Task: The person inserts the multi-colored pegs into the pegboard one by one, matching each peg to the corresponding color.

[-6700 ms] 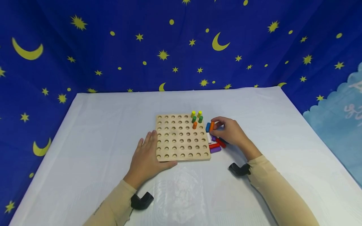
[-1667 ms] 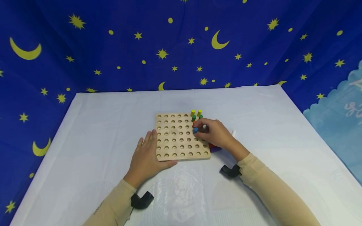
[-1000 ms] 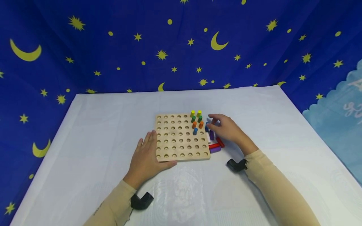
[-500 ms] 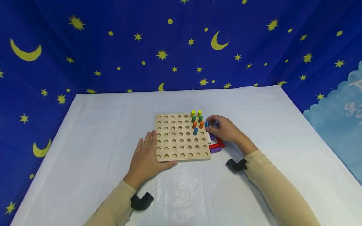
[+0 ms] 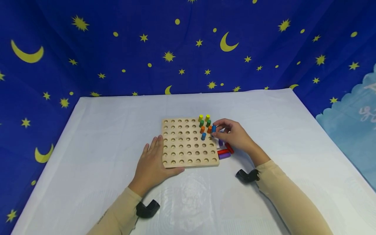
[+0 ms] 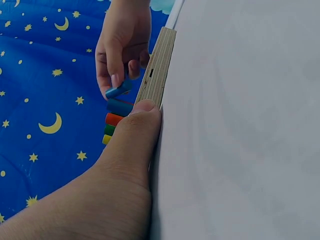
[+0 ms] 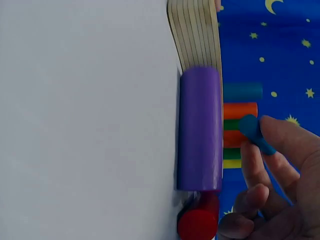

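A square wooden pegboard [image 5: 188, 166] with rows of round holes lies on the table. At its left edge rests my left hand [image 5: 150, 169], fingers straight along the side and thumb along the front edge. My right hand [image 5: 236, 133] pinches a blue peg [image 5: 213, 129] between thumb and fingers, above the board's right column; the right wrist view shows this blue peg [image 7: 255, 132] tilted. Upright in the board's two right columns stand yellow pegs [image 5: 200, 118], green pegs [image 5: 201, 123], orange pegs [image 5: 202, 130] and one blue peg [image 5: 203, 136].
Loose pegs lie right of the board: a red peg [image 5: 223, 151], a purple peg [image 5: 224, 156], another red peg [image 5: 229, 148] and another purple one, partly hidden by the right hand. A white cloth covers the table [image 5: 117, 124]. Behind hangs a blue star-patterned curtain [image 5: 132, 49].
A second orange peg and a blue peg have come to stand in the board. My right hand has since picked up another blue peg and moved it left over the board. The left hand stays put.
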Demonstrator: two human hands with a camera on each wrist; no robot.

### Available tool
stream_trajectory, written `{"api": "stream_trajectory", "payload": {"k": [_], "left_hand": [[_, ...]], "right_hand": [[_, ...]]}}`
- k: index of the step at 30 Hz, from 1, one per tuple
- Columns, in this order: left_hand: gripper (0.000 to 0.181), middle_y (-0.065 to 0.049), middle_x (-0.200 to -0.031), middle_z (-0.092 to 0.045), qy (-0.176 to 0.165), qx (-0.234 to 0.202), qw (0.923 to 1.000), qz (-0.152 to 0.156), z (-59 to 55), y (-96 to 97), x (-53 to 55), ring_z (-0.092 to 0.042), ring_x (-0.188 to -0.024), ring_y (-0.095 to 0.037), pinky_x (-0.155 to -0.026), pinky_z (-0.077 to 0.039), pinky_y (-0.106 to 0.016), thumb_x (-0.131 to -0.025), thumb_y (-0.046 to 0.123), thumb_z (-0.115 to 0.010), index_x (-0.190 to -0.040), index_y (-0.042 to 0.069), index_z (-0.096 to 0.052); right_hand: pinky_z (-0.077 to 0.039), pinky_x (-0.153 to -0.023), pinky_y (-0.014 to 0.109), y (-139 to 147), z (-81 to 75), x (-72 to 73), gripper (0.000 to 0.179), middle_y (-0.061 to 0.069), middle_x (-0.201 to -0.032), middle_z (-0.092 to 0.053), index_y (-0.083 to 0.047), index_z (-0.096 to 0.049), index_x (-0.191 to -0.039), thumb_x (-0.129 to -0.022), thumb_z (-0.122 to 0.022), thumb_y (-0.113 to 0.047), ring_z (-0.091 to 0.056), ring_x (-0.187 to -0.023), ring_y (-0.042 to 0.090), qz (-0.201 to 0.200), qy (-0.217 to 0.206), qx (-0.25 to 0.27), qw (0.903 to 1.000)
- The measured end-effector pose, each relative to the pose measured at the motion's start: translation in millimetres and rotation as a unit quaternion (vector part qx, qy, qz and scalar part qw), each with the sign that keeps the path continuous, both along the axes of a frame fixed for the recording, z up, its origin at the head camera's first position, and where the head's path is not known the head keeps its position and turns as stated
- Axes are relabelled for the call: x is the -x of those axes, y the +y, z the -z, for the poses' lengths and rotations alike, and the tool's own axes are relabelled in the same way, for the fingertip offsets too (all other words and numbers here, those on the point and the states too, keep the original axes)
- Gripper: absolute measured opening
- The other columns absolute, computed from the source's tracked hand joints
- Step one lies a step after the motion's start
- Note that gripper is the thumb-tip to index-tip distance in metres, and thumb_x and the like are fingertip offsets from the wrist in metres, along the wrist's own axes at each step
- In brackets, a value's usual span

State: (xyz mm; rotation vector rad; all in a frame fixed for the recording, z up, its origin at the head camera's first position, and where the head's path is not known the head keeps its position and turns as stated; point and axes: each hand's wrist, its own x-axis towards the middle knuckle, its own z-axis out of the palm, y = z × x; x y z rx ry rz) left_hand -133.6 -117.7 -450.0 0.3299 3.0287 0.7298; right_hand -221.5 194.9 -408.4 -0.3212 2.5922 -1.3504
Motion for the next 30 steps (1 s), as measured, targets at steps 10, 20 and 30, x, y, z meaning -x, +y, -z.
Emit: {"api": "stream_trajectory", "payload": {"k": [10,20,30], "left_hand": [[0.141,-0.019,-0.165,-0.015,-0.006,0.001,1.0000,0.000,-0.9,-0.6,-0.8,-0.014,-0.155,-0.033,-0.127,-0.010,-0.051,-0.063,0.085,-0.067,-0.158,-0.002,-0.009],[0.141,-0.019,-0.165,-0.016,-0.001,0.002,1.0000,0.002,-1.0,-0.8,-0.3,-0.014,-0.155,-0.033,-0.127,-0.010,-0.052,-0.064,0.085,-0.067,-0.158,-0.002,-0.009],[0.140,-0.020,-0.165,-0.017,0.006,-0.006,1.0000,0.002,-1.9,0.7,-1.1,-0.015,-0.154,-0.033,-0.126,-0.011,-0.052,-0.064,0.083,-0.069,-0.158,-0.003,-0.010]], "right_hand": [[-0.045,-0.054,0.023,-2.4,4.8,-4.4,0.031,0.009,-0.099,-0.065,-0.012,-0.064,-0.112,-0.086,-0.079,-0.016,-0.052,-0.070,0.018,-0.036,0.008,0.010,0.9993],[-0.046,-0.055,0.023,-5.8,4.5,-6.2,0.029,0.005,-0.098,-0.067,-0.015,-0.066,-0.110,-0.085,-0.079,-0.018,-0.054,-0.070,0.022,-0.035,0.053,-0.006,0.9980],[-0.046,-0.058,0.025,-8.3,3.1,-8.1,0.024,0.005,-0.106,-0.068,-0.015,-0.066,-0.106,-0.086,-0.078,-0.014,-0.055,-0.072,0.021,-0.038,0.061,-0.026,0.9971]]}}
